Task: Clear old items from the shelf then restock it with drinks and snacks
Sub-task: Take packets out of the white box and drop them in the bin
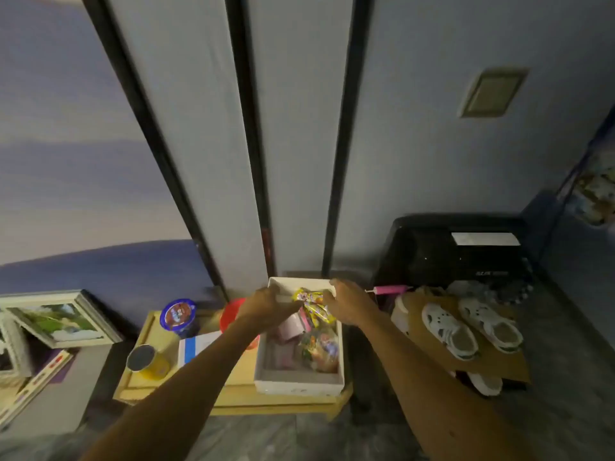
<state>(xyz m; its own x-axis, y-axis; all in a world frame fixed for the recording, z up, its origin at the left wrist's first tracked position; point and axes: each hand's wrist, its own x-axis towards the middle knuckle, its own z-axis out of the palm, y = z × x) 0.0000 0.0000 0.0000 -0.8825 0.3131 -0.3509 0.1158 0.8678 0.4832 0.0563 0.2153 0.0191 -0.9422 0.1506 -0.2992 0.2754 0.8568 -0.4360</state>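
Both hands over white box (298,384) on low wooden worktop (233,399) | left hand (266,302) and right hand (347,302) each pinch yellow snack packet (311,302), grip clamped on wrapper | tip: hold it by the edges, lift straight up clear of the other sweets in the box, don't crush it.

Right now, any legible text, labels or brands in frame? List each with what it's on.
None can be read.
Blue-lidded cup: printed lid, too blurred.
Yellow snack packet in the white box: graphics, no legible words.
Black bin: white label blank, pale marking too small.
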